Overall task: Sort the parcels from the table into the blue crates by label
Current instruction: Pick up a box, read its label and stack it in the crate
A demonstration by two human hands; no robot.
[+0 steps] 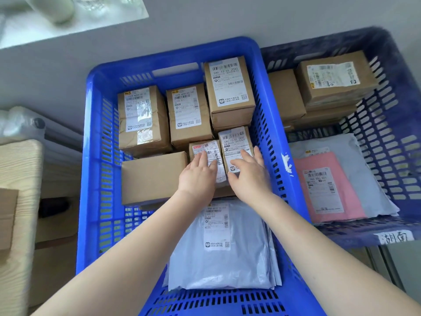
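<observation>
Two bare hands reach into the bright blue crate (91, 156), settling small parcels among those already sorted; the left hand (198, 176) lies flat, fingers straight, on a small labelled box (205, 151) near the crate's middle, pressing rather than gripping; the right hand (247, 169) rests beside it on a second small box (234, 142), fingers loosely spread over the label, nothing pinched. Both boxes sit touching each other, just in front of three taller cartons along the far wall; a plain brown carton (152, 176) lies against the left hand's side; a grey poly mailer (223, 258) covers the near end. The darker blue crate (387, 124) at right holds more cartons and a pink mailer (328, 188), its near rim bearing a handwritten tag (396, 237). Judging by size, the little boxes are likely light and stiff, their taped paper somewhat slick; holding them by the opposite long sides would seem surest, since the labels may scuff; the mailers look soft and floppy.
</observation>
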